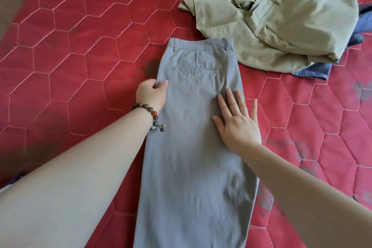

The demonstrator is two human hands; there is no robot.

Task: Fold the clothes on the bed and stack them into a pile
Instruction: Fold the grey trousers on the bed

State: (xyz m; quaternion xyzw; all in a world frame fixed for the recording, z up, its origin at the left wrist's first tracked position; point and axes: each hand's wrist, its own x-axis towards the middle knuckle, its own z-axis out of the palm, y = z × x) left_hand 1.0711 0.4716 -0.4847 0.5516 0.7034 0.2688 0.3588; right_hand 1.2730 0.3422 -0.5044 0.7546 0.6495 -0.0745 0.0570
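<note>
Three garments and two hands are seen on one bed (80, 50), which is covered by a red quilt stitched in hexagons.

Nearest, one pair of grey trousers (193, 147) is laid flat and lengthwise on the bed, folded leg upon leg, with the waistband at the far end and the legs running out of view at the bottom edge. The left hand (151, 94), with a beaded bracelet (150, 113) worn at its wrist, is placed at the left edge of the trousers; its fingers (161, 84) are curled and the cloth edge is pinched between thumb and fingers, just below the pocket line. The right hand (237, 123) is laid palm down on the right half of the trousers, its fingers straight and spread, nothing being grasped; the thumb reaches toward the right edge of the cloth. The trousers thus lie under the right fingers and between the two hands.

Farther off, to the right, one olive-green garment (281, 18) with a collar is seen crumpled in a heap, its near hem lying just beside the waistband. Beneath it and beyond, one dark blue garment (310, 70) is partly covered, only its edges being visible.
</note>
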